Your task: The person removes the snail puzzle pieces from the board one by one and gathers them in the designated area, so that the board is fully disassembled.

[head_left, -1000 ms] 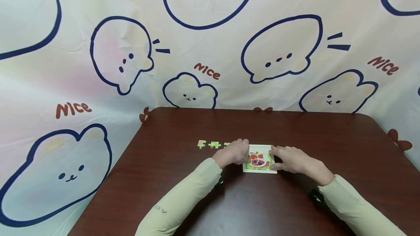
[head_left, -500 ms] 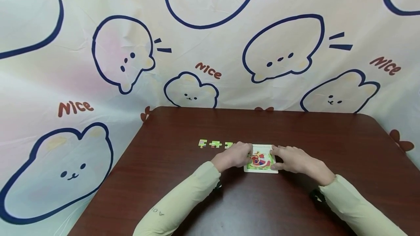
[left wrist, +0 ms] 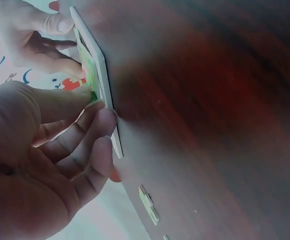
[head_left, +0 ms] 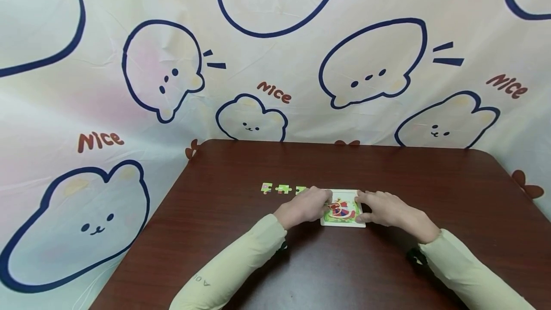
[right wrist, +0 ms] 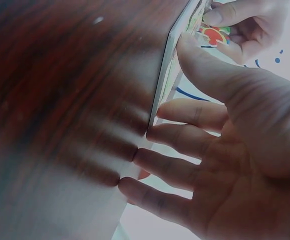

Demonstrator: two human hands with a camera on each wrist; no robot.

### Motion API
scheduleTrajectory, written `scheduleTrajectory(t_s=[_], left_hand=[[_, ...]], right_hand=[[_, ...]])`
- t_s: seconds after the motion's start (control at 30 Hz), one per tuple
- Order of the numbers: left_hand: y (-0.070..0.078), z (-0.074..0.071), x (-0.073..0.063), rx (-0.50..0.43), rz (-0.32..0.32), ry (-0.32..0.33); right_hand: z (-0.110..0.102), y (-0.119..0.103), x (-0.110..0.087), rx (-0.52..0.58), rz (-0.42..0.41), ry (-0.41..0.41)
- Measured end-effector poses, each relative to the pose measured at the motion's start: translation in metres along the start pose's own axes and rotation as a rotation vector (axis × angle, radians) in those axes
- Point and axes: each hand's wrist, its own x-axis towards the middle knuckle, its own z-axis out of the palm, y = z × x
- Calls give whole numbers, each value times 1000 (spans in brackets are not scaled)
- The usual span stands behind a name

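Note:
A white-framed jigsaw puzzle tray [head_left: 344, 225] lies flat on the table, showing a red, yellow and green picture. My left hand [head_left: 304, 204] is over its left side and pinches a red and green puzzle piece [right wrist: 213, 36] between thumb and fingers. In the left wrist view that piece is tilted above the tray [left wrist: 101, 70], with the other fingertips at the frame's edge. On the opposite side, my right hand [head_left: 385, 208] steadies the tray, thumb on its near corner. The fairly straight right fingers [right wrist: 169, 167] touch the frame's edge and the tabletop.
Three loose green puzzle pieces lie in a row left of the tray: an outer one [head_left: 267, 188], a middle one [head_left: 283, 189], and one [head_left: 300, 189] partly behind my left hand. Beyond the dark wooden table [head_left: 241, 166] hangs a cartoon-printed cloth [head_left: 301, 61].
My left hand has shifted slightly right and lower over the tray's left side, uncovering more of the nearest loose piece. The right hand stays at the tray's edge.

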Motion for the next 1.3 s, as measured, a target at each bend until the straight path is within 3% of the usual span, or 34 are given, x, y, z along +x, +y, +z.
scheduleTrajectory(t_s=[0.17, 0.57, 0.93, 1.3], left_hand=[[4, 1, 1, 44, 15, -24], [13, 6, 7, 139, -53, -59], [19, 3, 9, 277, 3, -94], [16, 1, 11, 248, 56, -96]], right_hand=[[0, -1, -1, 18, 4, 9], [0, 1, -1, 10, -4, 11], [2, -7, -1, -58, -51, 89], [8, -10, 0, -70, 5, 141]])
